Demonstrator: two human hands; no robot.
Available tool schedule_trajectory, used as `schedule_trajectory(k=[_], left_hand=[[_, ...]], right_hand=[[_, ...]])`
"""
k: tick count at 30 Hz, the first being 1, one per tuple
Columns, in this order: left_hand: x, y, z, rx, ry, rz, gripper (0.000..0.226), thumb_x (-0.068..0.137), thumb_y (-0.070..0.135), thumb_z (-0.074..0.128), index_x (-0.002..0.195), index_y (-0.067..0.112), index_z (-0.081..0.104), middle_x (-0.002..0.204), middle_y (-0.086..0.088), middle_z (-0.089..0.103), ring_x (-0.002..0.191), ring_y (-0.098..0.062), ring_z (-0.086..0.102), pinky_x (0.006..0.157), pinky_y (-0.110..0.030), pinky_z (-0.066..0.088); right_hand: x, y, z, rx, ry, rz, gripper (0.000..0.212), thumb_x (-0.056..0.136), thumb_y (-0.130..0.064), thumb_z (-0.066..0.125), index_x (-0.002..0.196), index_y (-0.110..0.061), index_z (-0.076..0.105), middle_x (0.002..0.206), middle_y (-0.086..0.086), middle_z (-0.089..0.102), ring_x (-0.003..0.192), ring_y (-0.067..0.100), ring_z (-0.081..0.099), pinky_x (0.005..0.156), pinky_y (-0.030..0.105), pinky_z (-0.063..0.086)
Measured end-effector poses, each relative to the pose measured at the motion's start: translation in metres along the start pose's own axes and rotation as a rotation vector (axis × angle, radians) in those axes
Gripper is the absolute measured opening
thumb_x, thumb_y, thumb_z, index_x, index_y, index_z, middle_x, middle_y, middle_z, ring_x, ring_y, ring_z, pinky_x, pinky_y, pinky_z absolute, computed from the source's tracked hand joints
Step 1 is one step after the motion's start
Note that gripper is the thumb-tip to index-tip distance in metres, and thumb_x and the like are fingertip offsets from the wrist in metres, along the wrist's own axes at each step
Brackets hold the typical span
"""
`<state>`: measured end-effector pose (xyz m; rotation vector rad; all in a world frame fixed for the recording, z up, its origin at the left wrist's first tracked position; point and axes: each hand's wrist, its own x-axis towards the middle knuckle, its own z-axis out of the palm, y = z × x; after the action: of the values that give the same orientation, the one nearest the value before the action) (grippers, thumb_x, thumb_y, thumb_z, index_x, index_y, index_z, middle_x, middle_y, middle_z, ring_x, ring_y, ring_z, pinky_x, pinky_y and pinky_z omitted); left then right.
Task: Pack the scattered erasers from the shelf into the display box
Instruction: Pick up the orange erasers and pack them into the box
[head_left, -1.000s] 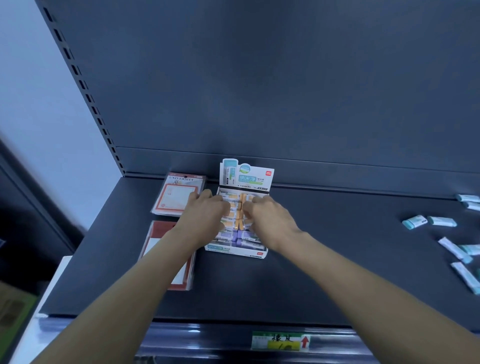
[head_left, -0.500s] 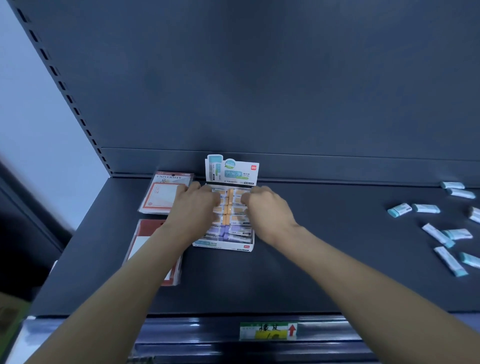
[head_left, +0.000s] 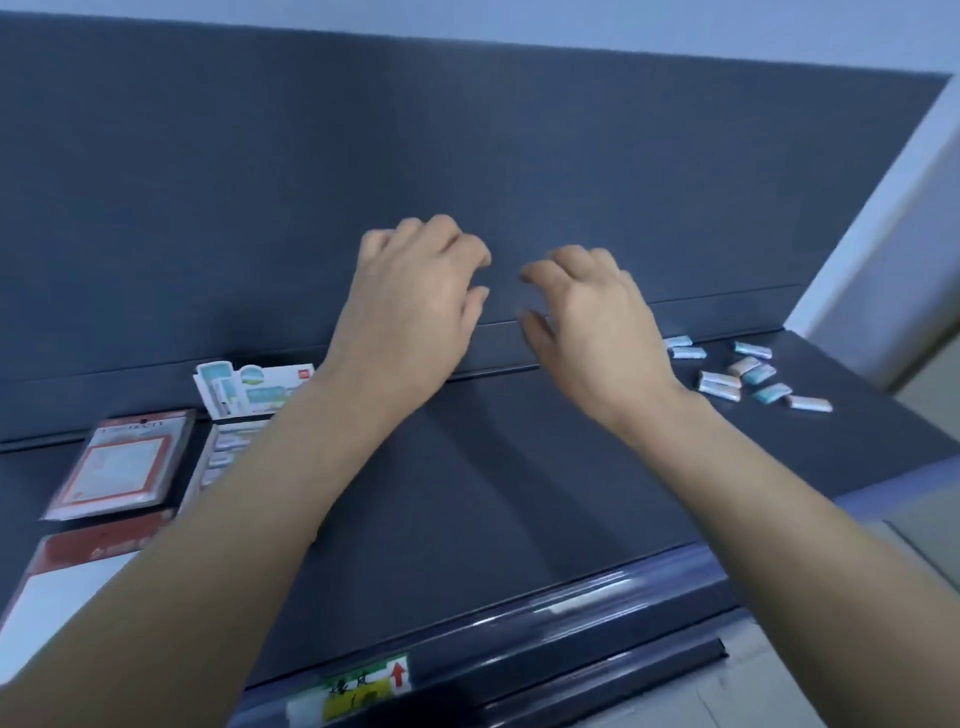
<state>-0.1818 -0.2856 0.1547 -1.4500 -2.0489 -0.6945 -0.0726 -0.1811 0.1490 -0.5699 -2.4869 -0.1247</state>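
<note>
Several erasers (head_left: 748, 375) beside right hand (head_left: 597, 327)

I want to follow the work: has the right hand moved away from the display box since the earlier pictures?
Yes. The right hand has left the display box and now hangs open to its right, nearer the scattered erasers.

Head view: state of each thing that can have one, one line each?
left hand: empty, fingers curled, raised above the shelf
right hand: empty, fingers curled, raised above the shelf
display box: open, header card upright, erasers inside, partly hidden by the left forearm
loose erasers: scattered on the right of the shelf, unpacked
certificate packs: lying flat, left of the box
</note>
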Motion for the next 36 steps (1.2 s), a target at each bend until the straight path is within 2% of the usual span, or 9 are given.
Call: schedule_trajectory(k=[7,11,15,20,25,36], left_hand=[[0.046,0.160,0.023,-0.093,0.073,0.158,0.020,0.086,0.017,0.059,0.105,0.010,0.063,0.102,-0.010,0.062,0.094,-0.032,0.056,0.087,-0.044,0.038],[0.067,0.249,0.051,-0.137,0.048,0.179,0.022,0.088,0.018,0.059,0.108,0.011,0.063,0.107,-0.009,0.062,0.099,-0.031,0.055,0.089,-0.043,0.037],[0.079,0.303,0.079,-0.151,-0.011,0.172,0.022,0.089,0.017,0.057,0.110,0.013,0.062,0.109,-0.006,0.061,0.102,-0.029,0.053,0.090,-0.040,0.035],[0.087,0.322,0.110,-0.131,-0.112,0.101,0.023,0.091,0.017,0.053,0.113,0.015,0.060,0.113,-0.003,0.059,0.107,-0.025,0.050,0.096,-0.036,0.030],[0.096,0.313,0.154,-0.121,-0.216,0.071,0.023,0.090,0.015,0.054,0.112,0.014,0.060,0.111,-0.003,0.059,0.104,-0.025,0.050,0.094,-0.036,0.032],[0.118,0.269,0.295,-0.053,-0.652,-0.017,0.020,0.088,0.015,0.053,0.107,0.016,0.059,0.110,-0.003,0.058,0.107,-0.024,0.052,0.090,-0.035,0.035]], right_hand=[[-0.064,0.141,-0.066,-0.071,0.149,0.103,0.023,0.084,-0.009,0.063,0.105,-0.001,0.065,0.107,0.018,0.064,0.096,0.040,0.057,0.078,0.045,0.046],[-0.103,0.225,-0.097,-0.100,0.144,0.137,0.024,0.083,-0.006,0.063,0.107,0.000,0.064,0.106,0.019,0.064,0.097,0.042,0.056,0.078,0.047,0.049],[-0.125,0.289,-0.116,-0.102,0.118,0.168,0.024,0.086,-0.006,0.061,0.109,-0.001,0.064,0.107,0.018,0.064,0.099,0.041,0.055,0.080,0.047,0.047],[-0.133,0.335,-0.114,-0.070,0.038,0.181,0.028,0.089,-0.009,0.058,0.116,-0.003,0.062,0.116,0.015,0.061,0.109,0.038,0.052,0.088,0.046,0.044],[-0.128,0.363,-0.095,-0.047,-0.042,0.196,0.027,0.092,-0.012,0.053,0.118,-0.005,0.060,0.120,0.012,0.059,0.113,0.035,0.049,0.092,0.043,0.040],[-0.083,0.412,-0.041,-0.087,-0.236,0.146,0.028,0.095,-0.014,0.047,0.119,-0.008,0.058,0.119,0.010,0.057,0.115,0.031,0.047,0.094,0.041,0.039]])
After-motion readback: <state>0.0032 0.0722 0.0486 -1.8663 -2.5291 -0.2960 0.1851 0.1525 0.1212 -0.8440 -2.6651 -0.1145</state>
